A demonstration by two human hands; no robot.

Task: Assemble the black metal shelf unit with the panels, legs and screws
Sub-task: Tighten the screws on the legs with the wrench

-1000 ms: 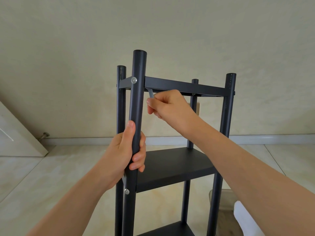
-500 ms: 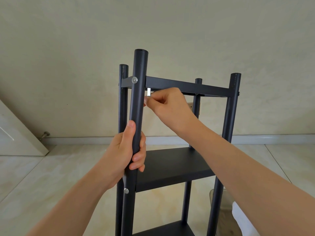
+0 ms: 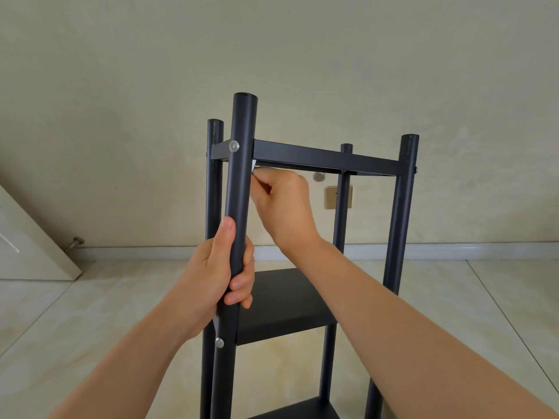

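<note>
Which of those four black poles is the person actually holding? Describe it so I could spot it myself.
Start at the black shelf unit standing on the tiled floor. The left hand grips the front pole, nearest the camera. It looks thickest and tallest, with a silver screw near its top.

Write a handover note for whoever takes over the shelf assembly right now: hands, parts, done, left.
Left hand: grips the near front leg, steadying the unit.
Right hand: pinches a small silvery tool just under the top panel, beside that leg.
Parts: four legs upright; top, middle panel and a lower panel in place.
Done: upper screw and lower screw sit in the near leg.
Left: probably finish tightening at the top corner; whether the other joints are tight cannot be told.
</note>
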